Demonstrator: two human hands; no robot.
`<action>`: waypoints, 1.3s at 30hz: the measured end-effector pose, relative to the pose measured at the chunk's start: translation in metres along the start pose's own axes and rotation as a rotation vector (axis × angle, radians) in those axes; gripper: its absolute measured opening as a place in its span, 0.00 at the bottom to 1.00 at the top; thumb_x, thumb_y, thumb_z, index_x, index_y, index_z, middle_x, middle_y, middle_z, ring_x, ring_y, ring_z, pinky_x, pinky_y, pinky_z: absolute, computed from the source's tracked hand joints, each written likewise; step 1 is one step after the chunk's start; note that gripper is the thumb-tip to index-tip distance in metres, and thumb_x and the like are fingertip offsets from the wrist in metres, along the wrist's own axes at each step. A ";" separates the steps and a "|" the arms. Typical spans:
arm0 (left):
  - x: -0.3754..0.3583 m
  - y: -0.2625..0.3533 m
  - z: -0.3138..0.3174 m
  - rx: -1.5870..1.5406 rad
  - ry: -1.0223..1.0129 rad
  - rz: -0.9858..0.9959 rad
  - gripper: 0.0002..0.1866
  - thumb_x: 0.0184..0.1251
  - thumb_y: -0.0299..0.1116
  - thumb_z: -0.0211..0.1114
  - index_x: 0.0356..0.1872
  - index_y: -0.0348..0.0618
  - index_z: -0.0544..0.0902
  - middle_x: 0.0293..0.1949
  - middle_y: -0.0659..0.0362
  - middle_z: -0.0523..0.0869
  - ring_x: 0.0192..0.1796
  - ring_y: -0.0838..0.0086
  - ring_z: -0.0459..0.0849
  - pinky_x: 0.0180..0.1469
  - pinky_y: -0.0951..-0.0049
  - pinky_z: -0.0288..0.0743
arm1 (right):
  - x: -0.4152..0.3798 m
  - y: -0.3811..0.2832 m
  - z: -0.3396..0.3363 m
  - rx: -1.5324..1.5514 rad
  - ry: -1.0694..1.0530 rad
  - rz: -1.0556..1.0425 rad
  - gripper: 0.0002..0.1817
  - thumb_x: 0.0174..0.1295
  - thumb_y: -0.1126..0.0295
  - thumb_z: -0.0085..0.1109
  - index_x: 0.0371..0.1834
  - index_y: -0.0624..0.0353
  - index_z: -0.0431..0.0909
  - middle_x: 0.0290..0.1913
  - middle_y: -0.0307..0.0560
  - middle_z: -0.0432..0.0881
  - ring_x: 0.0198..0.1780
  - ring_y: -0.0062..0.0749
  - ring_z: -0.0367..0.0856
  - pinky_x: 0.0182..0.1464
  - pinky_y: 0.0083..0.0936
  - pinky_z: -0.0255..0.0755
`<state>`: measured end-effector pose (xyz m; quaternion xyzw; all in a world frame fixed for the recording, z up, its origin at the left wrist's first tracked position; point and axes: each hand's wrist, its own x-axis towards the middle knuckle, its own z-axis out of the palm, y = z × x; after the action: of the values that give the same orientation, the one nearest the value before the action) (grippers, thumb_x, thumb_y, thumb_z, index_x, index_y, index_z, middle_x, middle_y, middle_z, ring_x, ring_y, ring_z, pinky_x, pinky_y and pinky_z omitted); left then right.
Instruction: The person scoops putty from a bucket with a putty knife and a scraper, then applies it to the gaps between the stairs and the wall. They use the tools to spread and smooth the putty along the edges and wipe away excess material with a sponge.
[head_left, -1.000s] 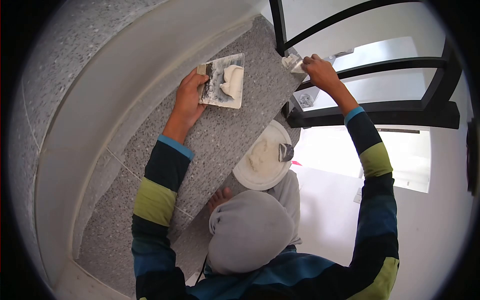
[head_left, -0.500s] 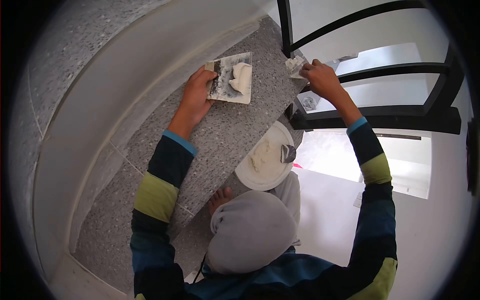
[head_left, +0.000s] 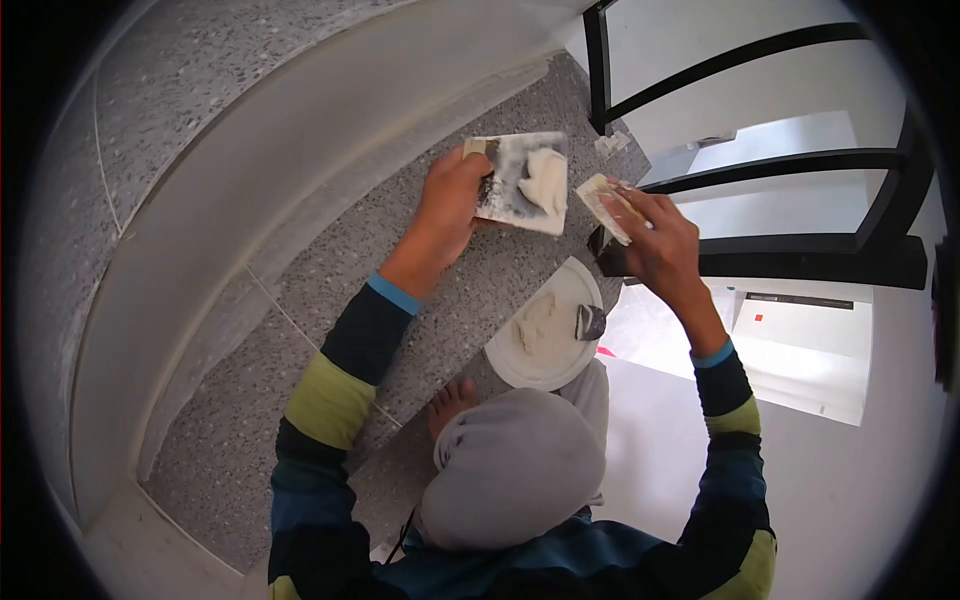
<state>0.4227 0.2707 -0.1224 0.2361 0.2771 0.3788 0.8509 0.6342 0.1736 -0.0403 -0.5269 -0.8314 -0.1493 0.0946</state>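
My left hand [head_left: 440, 215] is closed on the near edge of a flat rectangular putty board [head_left: 505, 205], thumb on top. A thick mound of white putty [head_left: 545, 183] lies on its far side. To the right, my right hand [head_left: 662, 245] grips a small flat putty scraper [head_left: 602, 208] smeared with white, tilted, a short gap from the board. A pale putty patch [head_left: 611, 145] is on the speckled stair step [head_left: 350, 285], by the base of a railing post. Below the hands stands a round white tub [head_left: 505, 365] with putty and a dark-bladed tool [head_left: 590, 322] in it.
Black metal railing [head_left: 770, 262] runs along the step's right side, with a drop to a lower floor beyond. A curved pale riser [head_left: 190, 270] bounds the left. My bare foot [head_left: 452, 402] and grey-clothed knee [head_left: 520, 465] are close to the tub.
My right hand has drawn back from the railing post base, down toward the board, uncovering the putty patch there. The board has shifted right in view, and the view itself has moved slightly.
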 end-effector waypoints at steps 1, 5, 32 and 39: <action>0.001 0.003 0.001 0.105 -0.037 0.052 0.12 0.62 0.29 0.46 0.44 0.35 0.71 0.35 0.57 0.79 0.33 0.75 0.80 0.32 0.72 0.76 | 0.005 0.001 -0.005 0.038 0.003 -0.002 0.30 0.36 0.82 0.58 0.48 0.49 0.78 0.47 0.40 0.80 0.36 0.38 0.77 0.32 0.26 0.74; 0.004 -0.006 -0.001 0.315 -0.104 0.144 0.11 0.60 0.28 0.46 0.41 0.35 0.72 0.34 0.59 0.78 0.32 0.79 0.78 0.33 0.75 0.75 | 0.025 0.000 -0.025 0.141 -0.051 -0.052 0.26 0.37 0.86 0.54 0.42 0.51 0.81 0.44 0.41 0.81 0.42 0.41 0.74 0.41 0.30 0.72; 0.035 0.007 -0.061 -0.123 0.023 0.101 0.12 0.63 0.31 0.49 0.45 0.39 0.72 0.38 0.60 0.78 0.37 0.75 0.81 0.38 0.70 0.79 | 0.034 0.076 0.125 -0.367 -0.123 0.346 0.09 0.51 0.74 0.50 0.33 0.66 0.77 0.35 0.53 0.75 0.36 0.46 0.77 0.33 0.37 0.76; 0.033 0.008 -0.059 -0.095 0.059 0.096 0.13 0.63 0.31 0.49 0.47 0.38 0.71 0.40 0.59 0.78 0.39 0.76 0.81 0.41 0.70 0.78 | 0.045 0.062 0.136 -0.421 -0.178 0.374 0.09 0.50 0.76 0.51 0.32 0.68 0.76 0.36 0.56 0.74 0.35 0.49 0.78 0.33 0.38 0.77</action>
<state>0.3990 0.3123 -0.1702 0.1973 0.2719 0.4388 0.8334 0.6714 0.2840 -0.1448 -0.6898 -0.6757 -0.2518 -0.0643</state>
